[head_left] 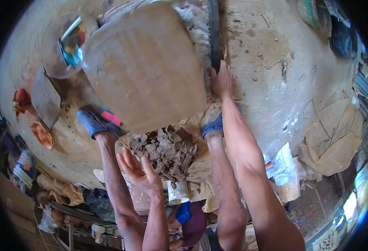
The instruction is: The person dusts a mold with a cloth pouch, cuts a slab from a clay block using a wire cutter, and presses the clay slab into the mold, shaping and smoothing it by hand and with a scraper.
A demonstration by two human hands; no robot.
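A large smooth slab of brown clay [144, 69] lies on the floor ahead. My right hand [222, 80] is wrapped round the near end of a long dark bar [215, 33] that runs along the slab's right side. My left hand [140, 171] is raised with its fingers apart and nothing in it, beside a heap of broken clay lumps [165, 151]. The heap sits between my feet, just below the slab's near edge.
Blue shoes [95, 122] are on my feet. A round tray [52, 46] with small tools is at upper left. Orange pieces [41, 134] lie at left. A white cup [177, 191] stands below the heap. Brown paper [334, 136] and a plastic bag [284, 165] are at right.
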